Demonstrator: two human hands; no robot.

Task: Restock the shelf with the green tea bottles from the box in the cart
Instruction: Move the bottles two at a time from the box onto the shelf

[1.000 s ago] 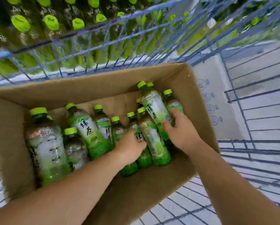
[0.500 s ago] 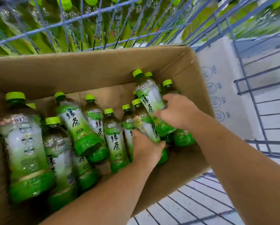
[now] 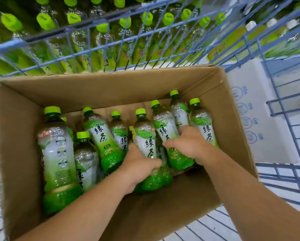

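The green tea bottles (image 3: 100, 136) are lying and leaning inside the cardboard box (image 3: 111, 87), with their caps pointing toward 12 o'clock, so that the labels are facing up and the bodies are easy to take from above. They are filling mostly the far half of the box; the near half, at 6 o'clock, is showing bare cardboard.

The left hand (image 3: 138, 167) is closing around the lower body of one bottle (image 3: 145, 136) near the middle of the box, the fingers wrapping the label part where the bottle is narrower. I think this is giving a firmer hold than the round green bottom. The right hand (image 3: 189, 143), just at 2 o'clock from the left one, is gripping a neighbouring bottle (image 3: 163, 126) in the same way, and one finger seems to be pushing between this bottle and the next, probably to separate them. Whether it is holding one bottle or two, I cannot tell surely.

The box is sitting in the blue wire cart (image 3: 121, 42). Through the bars at 12 o'clock, the shelf bottles (image 3: 72, 18) are standing in dense rows, very near the cart, so the carrying way is short. A white carton (image 3: 267, 119) is resting beside the box at 3 o'clock.
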